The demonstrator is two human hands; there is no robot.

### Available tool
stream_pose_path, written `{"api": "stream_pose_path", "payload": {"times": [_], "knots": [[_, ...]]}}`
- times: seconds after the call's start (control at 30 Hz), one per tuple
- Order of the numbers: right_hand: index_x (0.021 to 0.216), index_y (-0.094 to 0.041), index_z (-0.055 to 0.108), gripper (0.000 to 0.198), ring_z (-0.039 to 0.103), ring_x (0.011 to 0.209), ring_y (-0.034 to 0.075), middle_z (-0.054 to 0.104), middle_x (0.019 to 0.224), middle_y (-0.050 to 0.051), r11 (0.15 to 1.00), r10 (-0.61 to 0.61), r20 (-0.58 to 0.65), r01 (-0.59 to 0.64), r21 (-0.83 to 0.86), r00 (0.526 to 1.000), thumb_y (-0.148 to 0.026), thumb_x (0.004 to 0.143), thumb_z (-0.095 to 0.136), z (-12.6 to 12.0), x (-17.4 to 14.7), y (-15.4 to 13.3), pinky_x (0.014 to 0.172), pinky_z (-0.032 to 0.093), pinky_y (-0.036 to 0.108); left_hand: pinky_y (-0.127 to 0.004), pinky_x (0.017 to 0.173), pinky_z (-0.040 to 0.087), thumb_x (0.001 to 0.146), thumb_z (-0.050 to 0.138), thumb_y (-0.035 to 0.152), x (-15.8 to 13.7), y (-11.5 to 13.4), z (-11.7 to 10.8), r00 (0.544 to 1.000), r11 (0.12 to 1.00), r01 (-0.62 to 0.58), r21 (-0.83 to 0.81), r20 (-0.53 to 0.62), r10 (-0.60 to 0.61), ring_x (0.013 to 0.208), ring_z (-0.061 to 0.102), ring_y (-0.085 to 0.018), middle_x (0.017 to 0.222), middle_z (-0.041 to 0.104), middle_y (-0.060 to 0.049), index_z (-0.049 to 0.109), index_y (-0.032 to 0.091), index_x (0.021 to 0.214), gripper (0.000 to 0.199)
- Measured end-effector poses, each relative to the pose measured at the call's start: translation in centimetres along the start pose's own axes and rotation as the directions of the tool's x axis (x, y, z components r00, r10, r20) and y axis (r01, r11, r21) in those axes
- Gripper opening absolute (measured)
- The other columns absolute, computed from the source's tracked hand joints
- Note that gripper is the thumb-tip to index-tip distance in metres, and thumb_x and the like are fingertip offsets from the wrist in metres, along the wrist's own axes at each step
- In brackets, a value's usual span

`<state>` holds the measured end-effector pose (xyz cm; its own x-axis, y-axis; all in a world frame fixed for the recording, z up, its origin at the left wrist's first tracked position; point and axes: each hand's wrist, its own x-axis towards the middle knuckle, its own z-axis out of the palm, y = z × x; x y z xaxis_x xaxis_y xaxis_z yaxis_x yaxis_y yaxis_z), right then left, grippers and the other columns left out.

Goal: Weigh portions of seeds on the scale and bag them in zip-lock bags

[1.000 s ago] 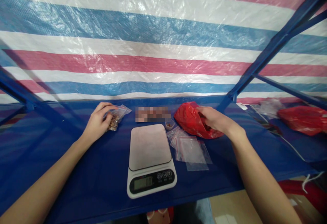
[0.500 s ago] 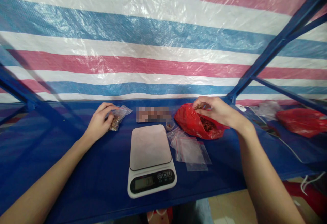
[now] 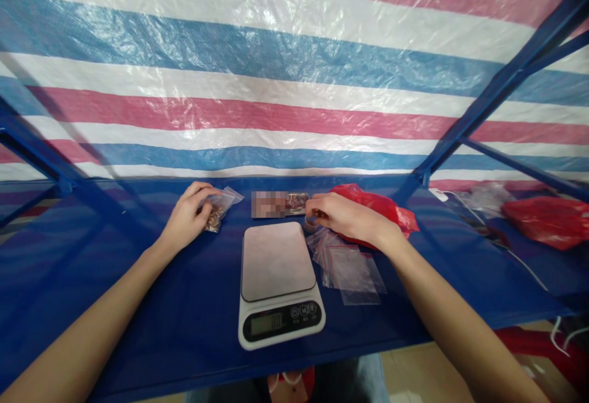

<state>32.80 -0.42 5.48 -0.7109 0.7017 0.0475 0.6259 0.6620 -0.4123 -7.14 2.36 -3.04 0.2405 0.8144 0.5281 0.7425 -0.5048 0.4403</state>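
Head view: now out of red bag, seemingly done fetching, pinches brown pieces in right hand by cup — clasps clear pouch in half-curled left hand.

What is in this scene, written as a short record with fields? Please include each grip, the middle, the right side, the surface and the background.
Left grip: holds a small clear plastic zip bag containing brown pieces
Right grip: pinches small brown bits near a small round cup; contact unclear
Middle: flat white digital scale, display lit
Right side: overlapping flat clear plastic bags; crumpled red plastic bag, partly behind right grip
Surface: blue tabletop
Background: red, white and blue striped plastic sheet
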Motion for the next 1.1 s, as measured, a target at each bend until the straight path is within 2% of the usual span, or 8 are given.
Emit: {"api": "stream_pose_path", "payload": {"times": [0.43,0.73,1.1], "knots": [[0.101,-0.016,0.077,0.02,0.068,0.096,0.021,0.073,0.105,0.007,1.0,-0.003,-0.005,0.003,-0.003,1.0,-0.001,0.094,0.066,-0.3,0.5,-0.4,0.088,0.049,0.031,-0.046,0.109,0.052,0.096,0.041,0.025,0.1,0.3,-0.1,1.0,1.0,0.008,-0.007,0.016,-0.008,0.119,0.065,-0.029,0.122,0.065,-0.01,0.073,0.019,0.115,0.037],[0.092,-0.015,0.073,0.017,0.064,0.088,0.017,0.066,0.1,0.005,1.0,0.016,0.005,-0.016,0.014,1.0,0.001,0.093,0.066,-0.8,1.3,-1.9,0.08,0.046,0.028,-0.046,0.109,0.053,0.098,0.041,0.027,0.1,0.2,-0.2,1.0,1.0,-0.009,-0.002,0.027,0.009,0.117,0.065,-0.029,0.121,0.065,-0.01,0.073,0.019,0.114,0.037],[0.091,-0.017,0.073,0.021,0.065,0.088,0.018,0.067,0.101,0.006,1.0,-0.013,0.006,0.013,0.006,1.0,0.002,0.091,0.064,-0.2,1.5,-1.3,0.081,0.047,0.028,-0.046,0.108,0.052,0.098,0.041,0.027,0.1,0.3,-0.2,0.999,1.0,-0.006,0.008,0.033,0.006,0.117,0.065,-0.029,0.12,0.066,-0.01,0.074,0.02,0.112,0.037]]}}
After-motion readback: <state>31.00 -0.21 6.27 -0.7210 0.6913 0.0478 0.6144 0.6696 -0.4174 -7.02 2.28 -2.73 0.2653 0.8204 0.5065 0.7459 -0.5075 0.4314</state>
